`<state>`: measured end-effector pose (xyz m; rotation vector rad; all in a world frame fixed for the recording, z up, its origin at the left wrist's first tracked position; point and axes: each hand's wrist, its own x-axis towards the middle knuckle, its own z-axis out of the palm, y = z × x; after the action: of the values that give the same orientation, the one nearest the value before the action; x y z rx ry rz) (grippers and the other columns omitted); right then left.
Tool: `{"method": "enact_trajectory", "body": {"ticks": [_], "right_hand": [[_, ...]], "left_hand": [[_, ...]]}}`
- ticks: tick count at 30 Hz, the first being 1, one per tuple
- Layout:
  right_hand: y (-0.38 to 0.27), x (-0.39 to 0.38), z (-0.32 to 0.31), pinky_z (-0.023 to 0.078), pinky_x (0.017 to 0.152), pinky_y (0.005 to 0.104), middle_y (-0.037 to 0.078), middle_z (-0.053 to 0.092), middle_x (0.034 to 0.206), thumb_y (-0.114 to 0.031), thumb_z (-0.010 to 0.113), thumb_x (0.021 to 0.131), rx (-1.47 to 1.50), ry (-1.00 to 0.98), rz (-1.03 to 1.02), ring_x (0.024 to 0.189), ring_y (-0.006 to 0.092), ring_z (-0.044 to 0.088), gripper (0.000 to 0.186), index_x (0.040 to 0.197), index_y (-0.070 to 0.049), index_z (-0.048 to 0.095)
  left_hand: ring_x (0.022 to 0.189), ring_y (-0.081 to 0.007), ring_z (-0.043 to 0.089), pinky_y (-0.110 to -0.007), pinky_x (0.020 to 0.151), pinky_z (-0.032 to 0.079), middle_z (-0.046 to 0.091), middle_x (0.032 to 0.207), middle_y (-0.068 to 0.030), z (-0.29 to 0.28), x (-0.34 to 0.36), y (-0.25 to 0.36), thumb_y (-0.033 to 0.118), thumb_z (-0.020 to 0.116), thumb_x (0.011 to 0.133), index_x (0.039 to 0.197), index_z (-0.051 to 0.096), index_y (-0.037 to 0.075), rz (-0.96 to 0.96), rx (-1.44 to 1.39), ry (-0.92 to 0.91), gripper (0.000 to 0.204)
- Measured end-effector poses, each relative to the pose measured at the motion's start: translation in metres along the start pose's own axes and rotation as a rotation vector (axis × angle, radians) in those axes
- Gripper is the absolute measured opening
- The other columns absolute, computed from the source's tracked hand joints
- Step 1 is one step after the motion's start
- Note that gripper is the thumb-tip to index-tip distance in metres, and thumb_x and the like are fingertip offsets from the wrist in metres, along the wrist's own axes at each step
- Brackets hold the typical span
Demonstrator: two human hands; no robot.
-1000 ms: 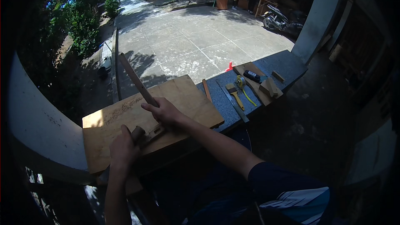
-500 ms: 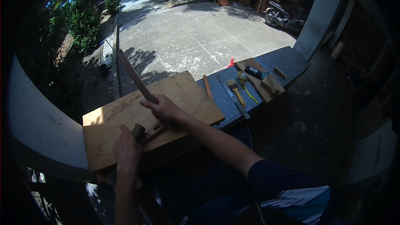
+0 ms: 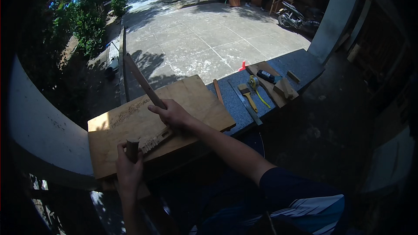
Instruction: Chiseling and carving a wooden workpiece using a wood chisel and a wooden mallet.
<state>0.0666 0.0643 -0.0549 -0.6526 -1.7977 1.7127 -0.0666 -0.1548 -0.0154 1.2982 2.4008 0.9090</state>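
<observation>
A wide plywood board (image 3: 196, 100) lies on a grey stone ledge (image 3: 300, 63). Across it lies a long narrow wooden strip (image 3: 139, 78), slanting away to the upper left, with a notched, carved near end (image 3: 155, 139). My right hand (image 3: 174, 114) grips the strip at its middle and presses it onto the board. My left hand (image 3: 128, 167) sits at the board's near edge, closed around a dark round tool handle (image 3: 132, 145) just left of the carved end. The tool's tip is hidden.
On the ledge to the right lie a yellow-handled brush (image 3: 247, 96), a tape measure (image 3: 254, 81), a metal ruler (image 3: 246, 109), small wood blocks (image 3: 285, 88) and a thin stick (image 3: 218, 92). Sawdust (image 3: 128, 109) covers the board's left. A paved yard and a motorbike (image 3: 296, 15) lie beyond.
My left hand has drawn the tool back toward me, off the strip's carved end to the board's near edge. My right hand stays on the strip.
</observation>
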Motion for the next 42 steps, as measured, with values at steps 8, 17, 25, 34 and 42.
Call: {"method": "enact_trajectory", "body": {"ticks": [8,17,25,34,42], "right_hand": [[-0.007,-0.001,-0.017,0.041,0.045,0.0270,-0.001,0.051,0.057,-0.049,0.067,0.098,-0.010,0.038,-0.012,0.046,0.0092,0.050,0.046,0.081,-0.009,0.053],[0.004,0.003,-0.009,0.039,0.044,0.0229,-0.001,0.049,0.059,-0.050,0.063,0.100,-0.014,0.015,0.010,0.044,0.0078,0.046,0.043,0.092,-0.009,0.054],[0.007,0.001,-0.011,0.046,0.048,0.0233,-0.001,0.053,0.058,-0.060,0.066,0.093,-0.059,0.035,-0.005,0.047,0.0076,0.054,0.053,0.076,-0.011,0.054],[-0.010,-0.003,-0.003,0.039,0.038,0.0232,-0.002,0.050,0.055,-0.050,0.058,0.104,-0.021,0.085,0.080,0.041,0.0081,0.050,0.046,0.085,-0.008,0.057],[-0.009,-0.004,-0.002,0.041,0.039,0.0240,-0.002,0.052,0.057,-0.046,0.062,0.103,0.011,0.093,0.086,0.042,0.0084,0.051,0.042,0.084,-0.008,0.057]], "left_hand": [[0.099,-0.0463,0.069,-0.054,0.086,0.055,0.072,0.113,-0.0251,0.019,-0.023,0.021,0.017,0.073,0.088,0.133,0.048,0.007,0.164,0.122,0.000,0.052],[0.041,-0.0081,0.032,-0.024,0.040,0.025,0.034,0.053,0.0034,-0.059,0.046,-0.025,0.049,0.052,0.104,0.103,0.064,0.004,0.313,-1.350,0.125,0.047],[0.041,-0.0086,0.030,-0.026,0.042,0.026,0.034,0.052,0.0036,-0.026,0.092,-0.026,0.040,0.041,0.101,0.091,0.060,0.007,0.689,-1.434,-0.162,0.039],[0.041,-0.0089,0.028,-0.026,0.042,0.025,0.032,0.052,0.0029,-0.023,0.076,-0.014,0.034,0.042,0.099,0.082,0.056,0.009,0.583,-1.331,0.080,0.033],[0.043,-0.0089,0.028,-0.026,0.044,0.025,0.032,0.053,0.0030,-0.018,0.065,-0.007,0.030,0.044,0.100,0.083,0.055,0.010,0.587,-1.257,0.082,0.028]]}}
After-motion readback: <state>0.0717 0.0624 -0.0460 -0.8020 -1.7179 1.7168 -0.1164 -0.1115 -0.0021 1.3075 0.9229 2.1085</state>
